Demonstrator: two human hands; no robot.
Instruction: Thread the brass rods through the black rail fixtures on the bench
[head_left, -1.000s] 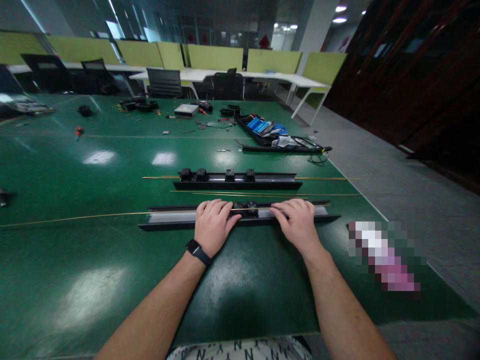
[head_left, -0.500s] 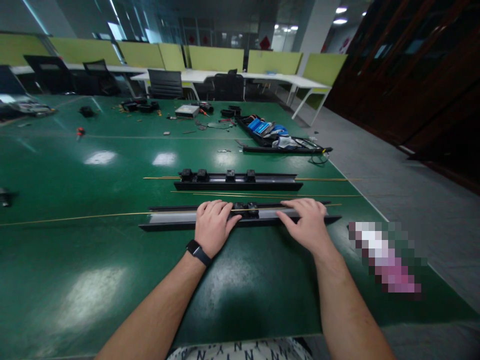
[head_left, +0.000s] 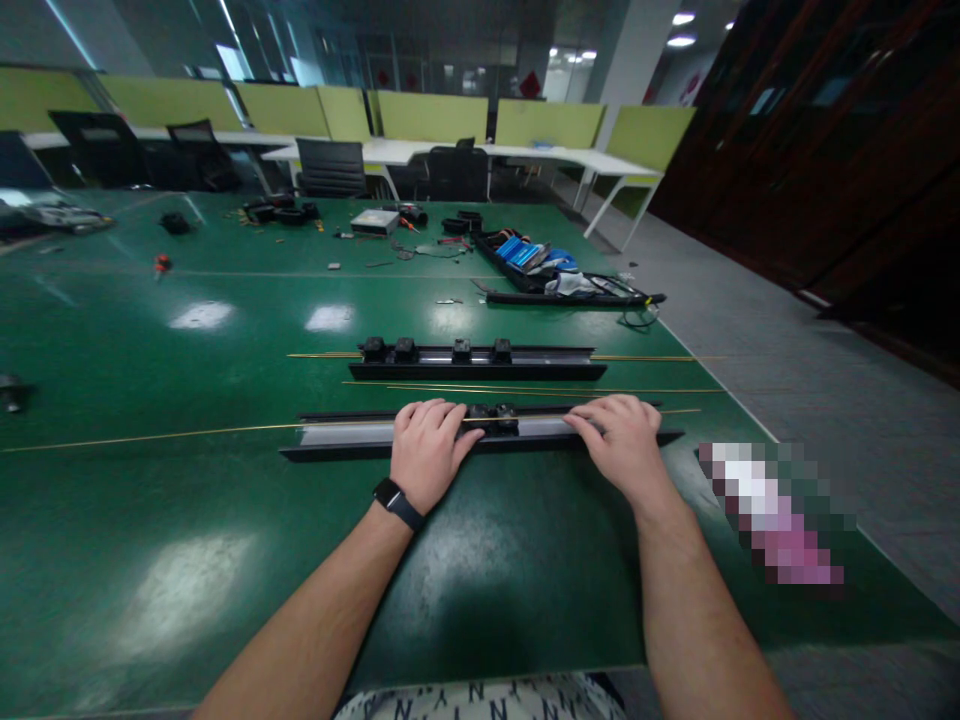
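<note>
A long black rail (head_left: 352, 453) with a pale channel lies across the green table in front of me. Two small black blocks (head_left: 491, 420) sit in it. A thin brass rod (head_left: 187, 434) runs along the rail, sticking out past both ends. My left hand (head_left: 427, 450), with a black watch on its wrist, is closed over the rail just left of the blocks; its fingertips are partly hidden. To the right of the blocks, my right hand (head_left: 619, 445) pinches the rod between thumb and fingers above the channel.
Behind lies a second black rail (head_left: 480, 372) with several blocks and brass rods. Loose rods (head_left: 562, 390) rest between the rails. Farther back are a long black tray (head_left: 517, 265) with blue items, a grey box (head_left: 375, 221) and scattered parts. A pixelated patch covers something at right.
My right hand has drawn its thumb and fingers together on the rod and turned slightly. The rod's right end reaches farther right. My left hand stays put.
</note>
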